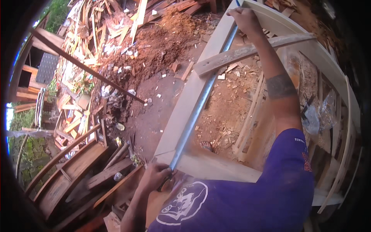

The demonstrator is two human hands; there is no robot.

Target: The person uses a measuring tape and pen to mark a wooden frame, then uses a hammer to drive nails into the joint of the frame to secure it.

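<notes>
A pale wooden frame [181, 109] stretches away in front of me. Along the inner edge of its left rail runs the long, bluish-shining blade of a tape measure [194, 113]. Down at the near corner, my left hand [156, 176] is closed on the near end of the tape; a dark and orange part shows under the fingers. My right hand [245, 22] is closed at the far corner, on the far end of the blade. A thin blue stick, perhaps a pen [237, 3], pokes out above that fist. Midway, a rough wooden batten [228, 61] crosses over the blade and rail.
Scrap wood [101, 29] lies heaped at the far left beside reddish sawdust [170, 33]. A thin dark bar [87, 69] slants in from the left. Wooden boards [69, 176] lie at the near left. Clear plastic [319, 115] rests inside the frame's right side. A foot [206, 145] shows below.
</notes>
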